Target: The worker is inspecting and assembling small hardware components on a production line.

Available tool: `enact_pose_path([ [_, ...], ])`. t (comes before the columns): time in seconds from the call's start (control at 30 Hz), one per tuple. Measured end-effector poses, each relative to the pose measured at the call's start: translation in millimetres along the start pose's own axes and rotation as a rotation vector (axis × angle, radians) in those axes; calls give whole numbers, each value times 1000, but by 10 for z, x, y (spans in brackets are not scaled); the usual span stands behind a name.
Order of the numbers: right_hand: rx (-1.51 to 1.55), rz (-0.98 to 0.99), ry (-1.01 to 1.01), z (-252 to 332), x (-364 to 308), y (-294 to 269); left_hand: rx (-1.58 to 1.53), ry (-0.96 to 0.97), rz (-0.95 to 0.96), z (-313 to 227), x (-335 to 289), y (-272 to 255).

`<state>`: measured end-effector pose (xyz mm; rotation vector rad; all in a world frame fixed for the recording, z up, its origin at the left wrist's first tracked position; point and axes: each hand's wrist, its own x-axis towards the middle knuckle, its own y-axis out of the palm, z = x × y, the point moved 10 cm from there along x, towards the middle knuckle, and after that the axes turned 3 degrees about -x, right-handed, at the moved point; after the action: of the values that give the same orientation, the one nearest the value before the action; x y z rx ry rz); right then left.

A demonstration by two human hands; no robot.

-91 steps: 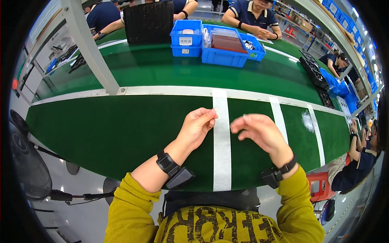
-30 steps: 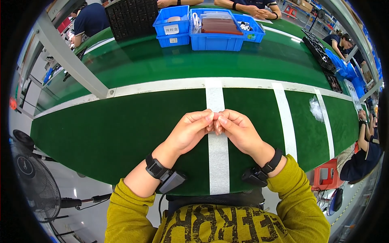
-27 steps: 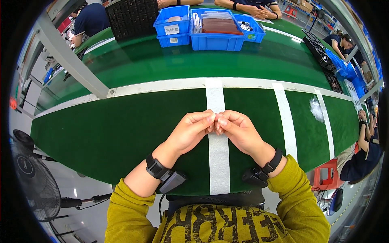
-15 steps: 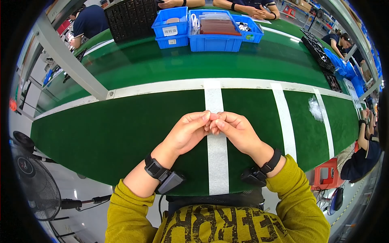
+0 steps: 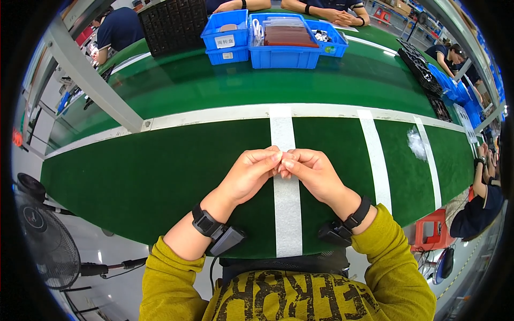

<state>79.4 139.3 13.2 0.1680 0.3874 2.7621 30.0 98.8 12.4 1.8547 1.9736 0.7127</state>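
Note:
My left hand [image 5: 250, 174] and my right hand [image 5: 316, 171] meet fingertip to fingertip above the green work table [image 5: 176, 182], over a white strip [image 5: 288, 224] that runs from front to back. Both are closed, thumbs pressed against curled fingers. Whatever may lie between the fingertips is hidden or too small to make out. Each wrist carries a black strap with a small dark device, the left device [image 5: 227, 241] and the right device [image 5: 335, 233] both hanging beneath the wrists.
Beyond a white rail, blue bins [image 5: 284, 56] hold brown sheets and small parts. A clear plastic bag [image 5: 416, 143] lies at right. A grey post [image 5: 91, 80] rises at left, above a black fan [image 5: 51, 246]. A red stool [image 5: 430, 230] stands at right; several people sit around.
My thumbs have drawn slightly closer at the fingertips, the left thumb shifting a little to the right. Across the table, one person's hand has moved slightly.

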Motion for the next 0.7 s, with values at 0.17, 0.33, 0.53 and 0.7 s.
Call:
enact_pose_path([
  [0.17,-167,-46,8,30,31,-81,274,159,-252,-201,-49,-279],
  [0.33,-443,-194,-119,249,-4,-238,415,216,-322,-290,-68,-281],
  [0.53,-399,-200,-118,224,-18,-184,395,243,-183,-256,-48,-207],
  [0.7,-409,-235,-129,256,-22,-197,517,250,-213,-287,-70,-177],
])
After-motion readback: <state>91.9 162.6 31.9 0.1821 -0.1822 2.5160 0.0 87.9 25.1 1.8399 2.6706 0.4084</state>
